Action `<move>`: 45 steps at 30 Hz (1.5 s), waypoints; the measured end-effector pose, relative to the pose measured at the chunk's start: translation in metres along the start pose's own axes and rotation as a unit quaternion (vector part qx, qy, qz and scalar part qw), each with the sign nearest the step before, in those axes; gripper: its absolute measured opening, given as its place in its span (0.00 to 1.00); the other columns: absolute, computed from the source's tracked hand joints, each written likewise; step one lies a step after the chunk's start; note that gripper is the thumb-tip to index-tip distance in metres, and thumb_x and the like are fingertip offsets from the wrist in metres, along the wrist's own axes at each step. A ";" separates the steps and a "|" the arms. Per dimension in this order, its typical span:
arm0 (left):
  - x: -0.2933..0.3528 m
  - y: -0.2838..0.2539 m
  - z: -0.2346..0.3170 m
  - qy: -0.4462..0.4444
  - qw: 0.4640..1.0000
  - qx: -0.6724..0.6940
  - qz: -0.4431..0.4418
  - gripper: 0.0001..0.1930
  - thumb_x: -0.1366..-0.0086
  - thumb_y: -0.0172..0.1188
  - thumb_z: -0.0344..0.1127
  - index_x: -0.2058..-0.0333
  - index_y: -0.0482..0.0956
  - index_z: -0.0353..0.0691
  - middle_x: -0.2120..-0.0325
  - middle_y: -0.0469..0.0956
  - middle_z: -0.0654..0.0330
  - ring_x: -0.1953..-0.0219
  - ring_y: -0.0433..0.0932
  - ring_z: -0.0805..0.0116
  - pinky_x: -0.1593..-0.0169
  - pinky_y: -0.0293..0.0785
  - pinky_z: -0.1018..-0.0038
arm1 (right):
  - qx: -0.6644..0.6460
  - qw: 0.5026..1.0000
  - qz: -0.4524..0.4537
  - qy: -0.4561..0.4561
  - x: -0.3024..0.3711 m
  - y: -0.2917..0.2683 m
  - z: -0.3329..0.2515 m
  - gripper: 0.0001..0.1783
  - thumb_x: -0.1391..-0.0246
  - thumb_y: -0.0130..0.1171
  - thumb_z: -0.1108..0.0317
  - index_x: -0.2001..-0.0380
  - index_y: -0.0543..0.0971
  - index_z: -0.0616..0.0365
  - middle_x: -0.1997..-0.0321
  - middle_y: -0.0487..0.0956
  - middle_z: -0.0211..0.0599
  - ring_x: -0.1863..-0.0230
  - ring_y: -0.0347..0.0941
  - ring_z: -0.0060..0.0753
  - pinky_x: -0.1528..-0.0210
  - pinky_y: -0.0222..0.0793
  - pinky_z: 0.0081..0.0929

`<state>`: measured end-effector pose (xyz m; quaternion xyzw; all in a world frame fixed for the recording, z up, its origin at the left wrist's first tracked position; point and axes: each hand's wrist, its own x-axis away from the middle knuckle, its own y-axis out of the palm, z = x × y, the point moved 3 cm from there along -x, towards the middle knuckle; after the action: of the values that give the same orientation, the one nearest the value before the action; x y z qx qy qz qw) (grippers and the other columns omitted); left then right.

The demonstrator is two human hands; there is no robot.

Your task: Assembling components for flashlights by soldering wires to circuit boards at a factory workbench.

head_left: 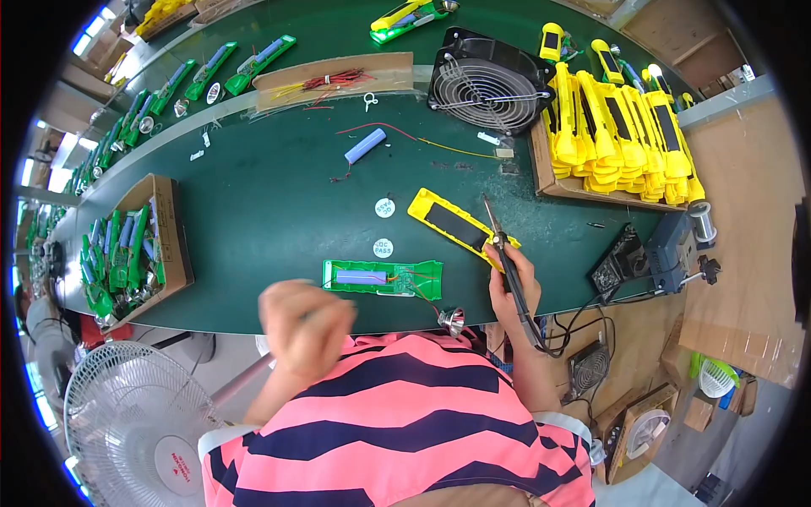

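Observation:
My right hand (517,291) is closed round a soldering iron (512,275), its tip pointing away from me. The fingers of that hand also touch the near end of a yellow plastic casing half (456,226) with a dark panel inside. My left hand (306,325), smeared by motion, is at the table's front edge with its fingers seemingly curled; whether it holds anything is unclear. Just beyond it lies a green casing half (338,286) containing a blue cylindrical battery (361,277), thin wires and a circuit board. A shiny lamp reflector (452,320) lies by its near right corner.
A loose blue battery (365,146) and thin wires lie farther back, before a black fan (490,83). Boxes hold yellow casings (625,127) at right and green assemblies (127,245) at left. Near the right edge are a soldering station (672,245) and solder spool (701,221).

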<state>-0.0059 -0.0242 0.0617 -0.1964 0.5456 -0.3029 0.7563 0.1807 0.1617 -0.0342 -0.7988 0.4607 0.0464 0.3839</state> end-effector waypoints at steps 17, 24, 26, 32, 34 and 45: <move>0.017 0.091 -0.022 -0.401 0.786 0.468 0.036 0.07 0.45 0.53 0.21 0.66 0.77 0.32 0.69 0.73 0.58 0.71 0.70 0.77 0.69 0.67 0.83 | -0.076 0.989 -0.127 0.022 0.011 0.016 -0.002 0.16 0.53 0.54 0.75 0.58 0.68 0.58 0.62 0.78 0.38 0.63 0.75 0.43 0.64 0.71 0.28; 0.004 0.064 -0.043 -0.115 0.984 0.048 -0.130 0.03 0.53 0.58 0.26 0.78 0.74 0.39 0.80 0.72 0.60 0.74 0.72 0.62 0.64 0.67 0.68 | -0.110 0.981 -0.086 -0.132 -0.004 0.000 -0.031 0.17 0.58 0.61 0.74 0.62 0.71 0.59 0.70 0.79 0.37 0.66 0.77 0.38 0.53 0.68 0.41; 0.006 0.070 -0.049 -0.088 0.967 0.049 -0.234 0.02 0.54 0.57 0.28 0.78 0.75 0.39 0.82 0.71 0.60 0.75 0.72 0.62 0.66 0.66 0.70 | -0.109 0.979 -0.120 -0.120 -0.007 -0.002 -0.035 0.14 0.59 0.62 0.74 0.65 0.74 0.63 0.70 0.78 0.41 0.67 0.77 0.36 0.55 0.69 0.38; -0.008 0.081 -0.060 -0.152 0.939 0.108 -0.290 0.02 0.55 0.59 0.28 0.80 0.76 0.39 0.82 0.73 0.61 0.77 0.71 0.61 0.65 0.65 0.71 | -0.421 0.868 -0.030 0.262 0.004 0.034 -0.016 0.07 0.50 0.52 0.76 0.66 0.71 0.67 0.76 0.76 0.43 0.77 0.74 0.28 0.73 0.72 0.24; -0.009 0.082 -0.060 -0.123 0.946 0.084 -0.288 0.02 0.56 0.60 0.28 0.80 0.77 0.39 0.83 0.73 0.62 0.78 0.71 0.62 0.65 0.65 0.72 | -0.428 0.858 -0.032 0.282 0.002 0.039 -0.014 0.07 0.50 0.52 0.76 0.66 0.71 0.67 0.76 0.76 0.42 0.78 0.73 0.28 0.74 0.72 0.24; -0.015 0.075 -0.055 -0.091 0.931 0.108 -0.336 0.01 0.55 0.56 0.26 0.81 0.76 0.39 0.80 0.72 0.59 0.74 0.72 0.61 0.68 0.65 0.69 | -0.461 0.826 -0.049 0.320 -0.004 0.043 -0.010 0.05 0.51 0.54 0.76 0.69 0.72 0.67 0.78 0.75 0.40 0.79 0.73 0.25 0.78 0.70 0.18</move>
<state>-0.0432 0.0435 0.0067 -0.3123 0.3406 -0.5774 0.6731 0.1424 0.1457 -0.0503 -0.8743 0.4434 -0.0241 -0.1961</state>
